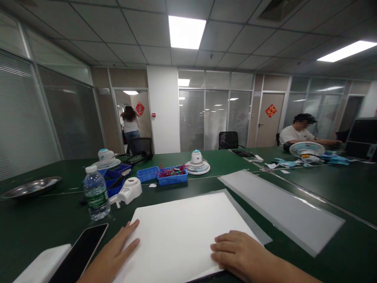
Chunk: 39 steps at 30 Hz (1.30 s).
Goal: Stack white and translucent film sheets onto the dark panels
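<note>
A large white sheet [176,232], perhaps a stack of paper, lies in front of me on the green table. My left hand [116,249] rests at its left edge, thumb and fingers apart. On the right part of the sheet lies my right hand [240,251], its fingers extended, slightly bent and close together; nothing shows in its grasp. A translucent grey sheet [260,232] sticks out from beneath the white one along the right side. Something dark shows under the near edge, too covered to name. Left of my left hand lies a black-screened phone [81,253].
A water bottle [96,194], a white plastic housing [130,190], blue trays [172,179] with wires and a fan head [197,163] stand beyond the sheet. A metal dish [32,186] lies left, a long translucent sheet [282,210] right. A co-worker [297,133] sits at the far right.
</note>
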Available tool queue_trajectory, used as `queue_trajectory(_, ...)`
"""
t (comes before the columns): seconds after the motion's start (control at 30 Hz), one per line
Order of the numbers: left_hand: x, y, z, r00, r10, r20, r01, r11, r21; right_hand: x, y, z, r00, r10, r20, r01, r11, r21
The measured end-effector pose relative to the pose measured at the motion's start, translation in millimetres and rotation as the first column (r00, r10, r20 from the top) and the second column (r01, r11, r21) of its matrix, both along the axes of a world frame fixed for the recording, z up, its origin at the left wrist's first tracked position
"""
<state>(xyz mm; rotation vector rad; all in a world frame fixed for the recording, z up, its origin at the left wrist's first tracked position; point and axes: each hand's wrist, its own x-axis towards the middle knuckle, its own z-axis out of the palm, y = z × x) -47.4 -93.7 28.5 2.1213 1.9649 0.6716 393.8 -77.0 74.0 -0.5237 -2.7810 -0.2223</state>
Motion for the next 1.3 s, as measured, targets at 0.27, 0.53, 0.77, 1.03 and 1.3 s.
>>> queue_trajectory(0.27, -6, 8, -13.3, 1.000, -0.013, -0.014, 0.014, 0.997, 0.074, 12, -2, 11.4, 0.997, 0.053, 0.062, -0.042, 0.986, -0.164)
queue_trajectory(0.53, -6, 7, -9.8, 0.999, -0.035, 0.010, 0.035, 0.998, 0.045, 54, 51, -20.8, 0.869, -0.490, -0.069, 0.484, 0.871, -0.088)
queue_trajectory(0.77, -9, 8, -9.3, 0.998, -0.060, 0.034, 0.057, 0.995, 0.086, 134, 110, -39.6, 0.388, -0.922, 0.008, 0.919, 0.386, -0.083)
queue_trajectory(1.03, -4, 6, -5.5, 0.998, -0.060, 0.007, 0.059, 0.994, 0.096, 149, 111, -39.6, 0.274, -0.950, 0.149, 0.961, 0.264, -0.084)
queue_trajectory(1.3, -4, 5, -6.7, 0.998, -0.070, -0.010, 0.070, 0.990, 0.126, 115, 89, -10.7, 0.363, -0.931, 0.046, 0.932, 0.361, -0.035)
